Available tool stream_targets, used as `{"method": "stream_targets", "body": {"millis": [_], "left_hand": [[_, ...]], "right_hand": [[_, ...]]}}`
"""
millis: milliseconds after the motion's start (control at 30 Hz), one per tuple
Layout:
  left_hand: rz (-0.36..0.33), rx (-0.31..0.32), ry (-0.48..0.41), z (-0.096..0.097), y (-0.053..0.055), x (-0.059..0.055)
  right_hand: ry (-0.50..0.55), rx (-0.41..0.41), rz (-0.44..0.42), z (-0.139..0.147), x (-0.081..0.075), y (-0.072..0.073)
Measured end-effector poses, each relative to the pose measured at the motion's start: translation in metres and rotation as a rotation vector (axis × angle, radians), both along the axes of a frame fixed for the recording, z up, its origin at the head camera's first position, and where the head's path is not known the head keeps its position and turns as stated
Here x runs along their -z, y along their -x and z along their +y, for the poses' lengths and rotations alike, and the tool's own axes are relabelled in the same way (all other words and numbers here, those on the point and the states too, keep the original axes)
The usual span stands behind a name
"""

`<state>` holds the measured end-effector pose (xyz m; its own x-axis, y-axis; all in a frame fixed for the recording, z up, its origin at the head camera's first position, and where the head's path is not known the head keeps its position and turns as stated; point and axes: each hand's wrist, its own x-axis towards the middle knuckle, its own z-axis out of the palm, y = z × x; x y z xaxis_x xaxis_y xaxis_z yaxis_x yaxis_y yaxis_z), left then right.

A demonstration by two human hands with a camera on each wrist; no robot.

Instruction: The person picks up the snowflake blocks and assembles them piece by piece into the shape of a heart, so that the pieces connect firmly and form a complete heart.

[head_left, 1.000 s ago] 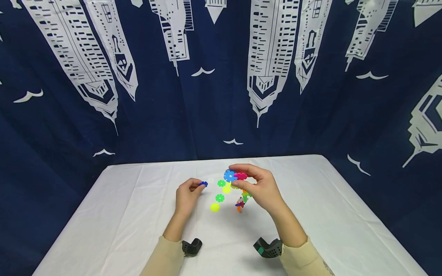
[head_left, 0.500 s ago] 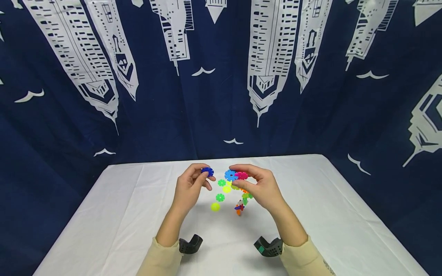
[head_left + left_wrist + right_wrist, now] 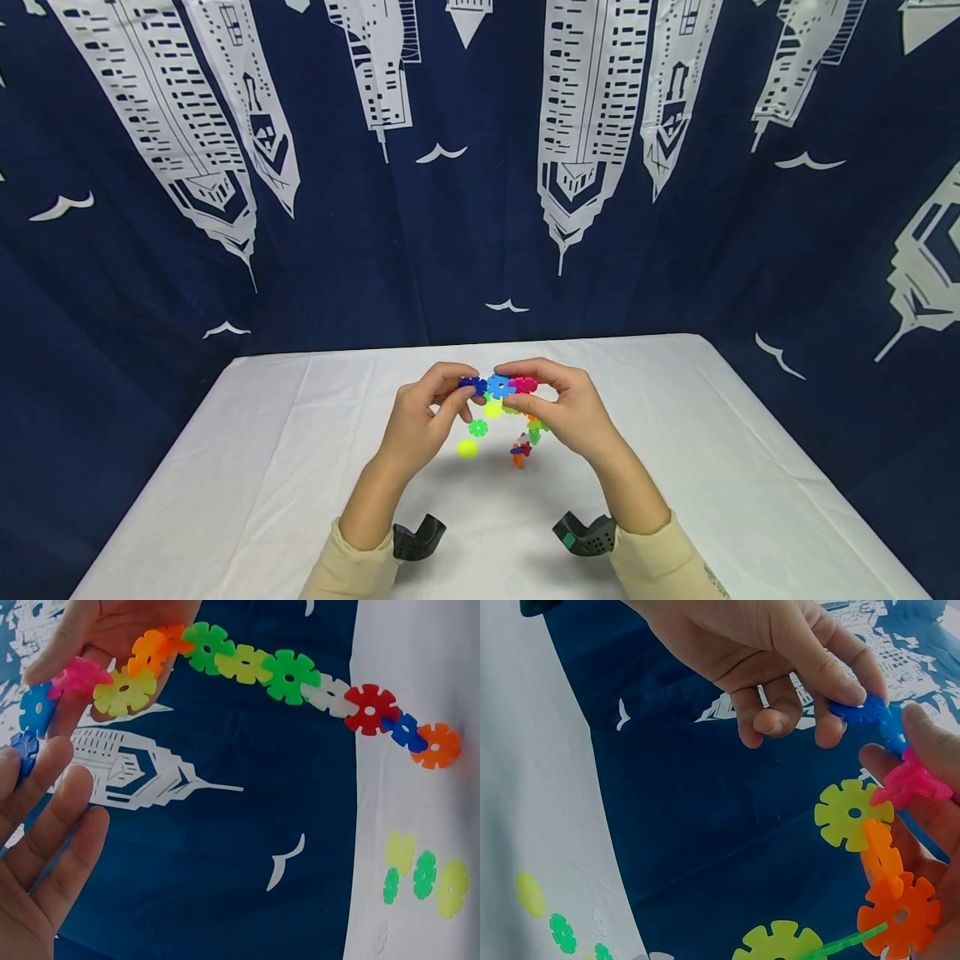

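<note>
Left hand (image 3: 423,417): thumb and finger pinched on a dark blue, notched, flower-shaped plastic disc (image 3: 868,712), other fingers spread loose. Right hand (image 3: 566,408): thumb and index closed on a light blue notched plastic disc (image 3: 494,387), where it meets a hot-pink notched plastic disc (image 3: 911,780). Dark blue and light blue discs meet edge to edge between the two grips; can't tell if the slots are engaged.

From the right grip a multicoloured chain of slotted plastic discs (image 3: 289,666) drops toward the table: pink, then a yellow-green disc (image 3: 853,825), oranges, greens, a white disc (image 3: 328,697), a red disc (image 3: 371,724), and an orange end disc (image 3: 439,755) lowest. Can't tell if that end touches the cloth.

Handling, judged: discs very light, thin, stiff, smooth, a bit slick; hard to break, but joints could twist or pop under the chain's swing. Best hold: flat faces or rim close to the joint, slots left uncovered, neighbour braced by the other hand.

Materials: discs evenly notched round the rim, round centre hole, several set at angles to their neighbours. Below the grips, loose yellow discs (image 3: 451,889), green discs (image 3: 424,874) and a clear-looking disc (image 3: 382,937) lie flat on a white, lightly creased tablecloth (image 3: 300,467). Beyond the grips, a navy fabric backdrop (image 3: 457,250) with white building prints.
</note>
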<state>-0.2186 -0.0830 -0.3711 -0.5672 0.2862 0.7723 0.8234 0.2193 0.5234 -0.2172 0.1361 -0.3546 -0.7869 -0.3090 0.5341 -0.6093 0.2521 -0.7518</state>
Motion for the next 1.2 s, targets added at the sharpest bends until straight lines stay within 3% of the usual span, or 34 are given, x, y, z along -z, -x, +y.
{"method": "stream_targets", "body": {"millis": [367,667,867,1200], "left_hand": [[0.125,-0.048,0.088,0.0011,-0.0034,-0.0031],[0.160,-0.088,0.110,0.0048,-0.0079,-0.0063],[0.129,-0.097,0.102,0.0039,-0.0086,-0.0065],[0.111,-0.036,0.042,0.0014,-0.0044,-0.0049]], "right_hand": [[-0.004,-0.064,-0.016,0.0012,0.0005,-0.0014],[0.011,-0.068,-0.023,0.0009,0.0017,-0.0016],[-0.006,-0.069,-0.004,-0.0011,0.0007,-0.0025],[-0.058,-0.089,0.110,-0.0032,0.0016,-0.0015]]}}
